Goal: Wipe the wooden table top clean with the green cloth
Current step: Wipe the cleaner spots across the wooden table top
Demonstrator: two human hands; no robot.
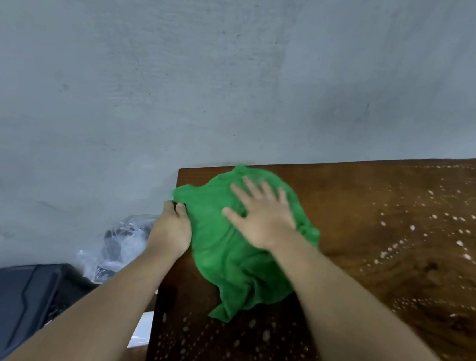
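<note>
Two hands on green cloth

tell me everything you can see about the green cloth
The green cloth is a bright green, soft, towel-like fabric, crumpled and loosely spread rather than folded. It lies on the far left corner of the wooden table top, with one rumpled end trailing toward the near side. The right hand presses flat on top of it with fingers spread, and the left hand grips its left edge at the table's side. White specks dot the wood around it.
</note>
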